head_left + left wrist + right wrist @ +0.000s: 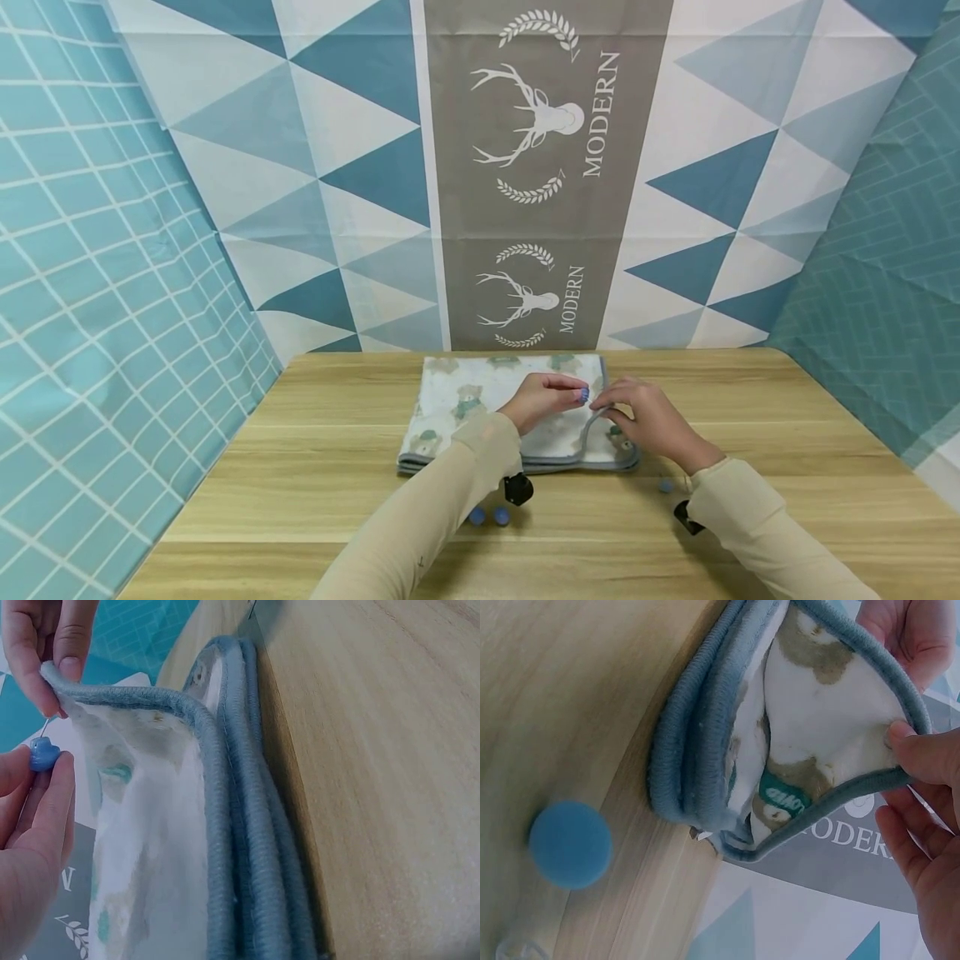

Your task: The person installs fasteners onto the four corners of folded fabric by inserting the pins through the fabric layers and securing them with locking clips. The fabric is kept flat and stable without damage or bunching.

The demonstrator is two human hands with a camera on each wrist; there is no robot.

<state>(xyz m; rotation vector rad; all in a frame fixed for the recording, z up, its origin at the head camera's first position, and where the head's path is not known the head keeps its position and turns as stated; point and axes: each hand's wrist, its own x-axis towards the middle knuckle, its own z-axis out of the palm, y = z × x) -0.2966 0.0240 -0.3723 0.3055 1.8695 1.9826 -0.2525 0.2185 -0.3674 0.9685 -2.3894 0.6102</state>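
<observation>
A folded white blanket (487, 425) with a bear print and grey-blue edging lies at the back of the table. My left hand (543, 400) is over it, pinching a small blue-headed pin (45, 754) between thumb and fingers. The pin's thin needle points up toward the lifted edging in the left wrist view. My right hand (645, 417) pinches the blanket's raised top edge (911, 720) between thumb and fingers, holding that layer up off the stack. The other folded layers (251, 810) stay on the table.
Two small blue round pieces (501, 516) lie on the wooden table (300, 475) near my left forearm. Another blue round piece (570, 844) lies below my right wrist, with a clear piece (521, 949) beside it. A patterned cloth wall (360, 167) stands behind the table.
</observation>
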